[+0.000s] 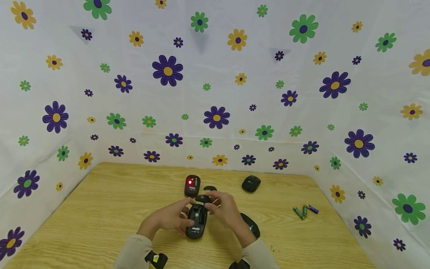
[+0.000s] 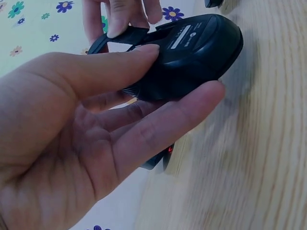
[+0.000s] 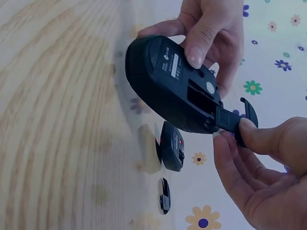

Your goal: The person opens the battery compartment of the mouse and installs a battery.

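Observation:
My left hand point(image 1: 173, 218) holds a black computer mouse point(image 1: 196, 228) with its underside up, thumb on the base and fingers beneath. The battery slot point(image 3: 201, 99) in the mouse lies uncovered and dark inside. At the slot's end, my right hand point(image 1: 224, 209) pinches the black battery cover point(image 3: 228, 120) between thumb and fingers. One end of this cover has a curved piece, and its flat tongue overlaps the edge of the mouse in the right wrist view. A pale label point(image 2: 181, 37) shows on the mouse's base.
Beyond my hands, another upturned mouse point(image 1: 192, 188) glows red, beside a small dark cover point(image 1: 210, 188). A black mouse point(image 1: 251, 184) stands at the back right, and another point(image 1: 250, 225) lies partly behind my right forearm. Green batteries point(image 1: 298, 213) and a blue battery point(image 1: 313, 209) lie on the right.

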